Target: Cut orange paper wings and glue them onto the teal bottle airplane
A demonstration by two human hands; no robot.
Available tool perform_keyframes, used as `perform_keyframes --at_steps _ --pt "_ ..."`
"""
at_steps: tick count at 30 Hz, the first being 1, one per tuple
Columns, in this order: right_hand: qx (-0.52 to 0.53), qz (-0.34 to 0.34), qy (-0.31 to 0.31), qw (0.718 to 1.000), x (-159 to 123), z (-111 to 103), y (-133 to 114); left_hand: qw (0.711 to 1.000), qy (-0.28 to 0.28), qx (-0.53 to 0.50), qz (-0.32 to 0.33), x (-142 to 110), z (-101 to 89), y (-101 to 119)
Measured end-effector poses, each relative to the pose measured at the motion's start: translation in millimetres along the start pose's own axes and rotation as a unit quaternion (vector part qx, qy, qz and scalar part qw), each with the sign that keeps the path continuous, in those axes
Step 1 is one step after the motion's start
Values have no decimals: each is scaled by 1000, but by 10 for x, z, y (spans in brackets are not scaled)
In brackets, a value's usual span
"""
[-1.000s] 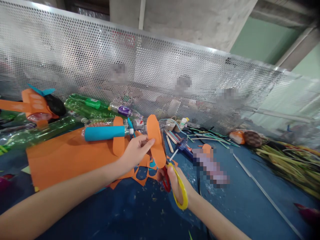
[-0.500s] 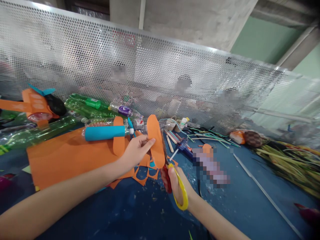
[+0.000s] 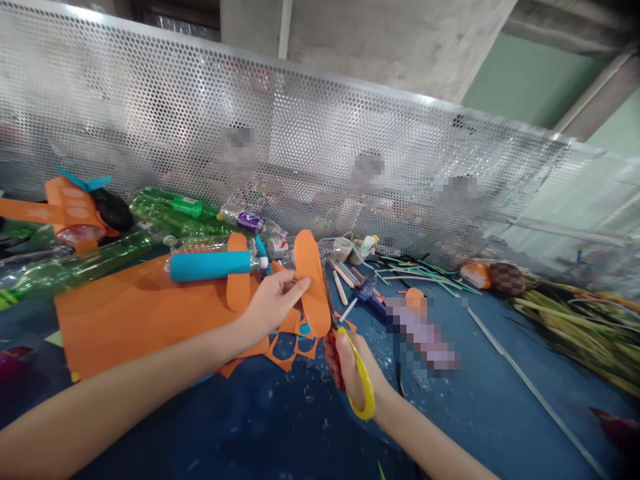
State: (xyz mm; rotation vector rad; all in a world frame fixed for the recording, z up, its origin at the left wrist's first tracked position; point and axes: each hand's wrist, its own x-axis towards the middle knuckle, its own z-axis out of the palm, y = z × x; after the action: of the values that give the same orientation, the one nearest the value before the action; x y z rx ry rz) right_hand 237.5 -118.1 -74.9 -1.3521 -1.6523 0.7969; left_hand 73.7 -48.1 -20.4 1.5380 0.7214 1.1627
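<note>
Between the thumb and fingers of my left hand [image 3: 283, 297] is an orange paper strip [image 3: 311, 280] with rounded ends, held upright above the table. My right hand [image 3: 357, 367] grips scissors [image 3: 367, 393] with one yellow and one red handle loop. The dark blades run along the strip's right edge, partly hidden behind it. Left of my left hand lies a bottle wrapped in blue paper [image 3: 207, 266], with an orange rounded strip [image 3: 238, 283] across it. Under it spreads a large orange sheet [image 3: 135, 320]. Orange paper scraps [image 3: 281, 353] with cut-out holes lie below my left hand.
Green plastic bottles [image 3: 170, 213] and an orange paper-covered plane model [image 3: 77, 207] are at the left. A blue glue gun [image 3: 370, 293] and thin sticks [image 3: 425, 280] lie right of centre. Dried stalks [image 3: 575, 327] occupy the far right. A perforated metal panel [image 3: 310, 133] stands behind.
Both hands stay almost in place. The scissor handles have shifted very slightly and sit a little closer together; the orange strip is still held the same way.
</note>
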Motion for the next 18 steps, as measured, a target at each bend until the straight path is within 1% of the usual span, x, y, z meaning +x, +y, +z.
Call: perform_keyframes --at_steps 7,13,18 --pt "-3 10 6 1000 1 10 10 1000 4 -1 -7 17 -7 -18" --pt "7 15 -4 1000 1 5 14 999 -13 -49 -8 24 -12 -49" --pt "-5 5 3 1000 -1 6 18 997 -22 -77 -15 16 -8 -6"
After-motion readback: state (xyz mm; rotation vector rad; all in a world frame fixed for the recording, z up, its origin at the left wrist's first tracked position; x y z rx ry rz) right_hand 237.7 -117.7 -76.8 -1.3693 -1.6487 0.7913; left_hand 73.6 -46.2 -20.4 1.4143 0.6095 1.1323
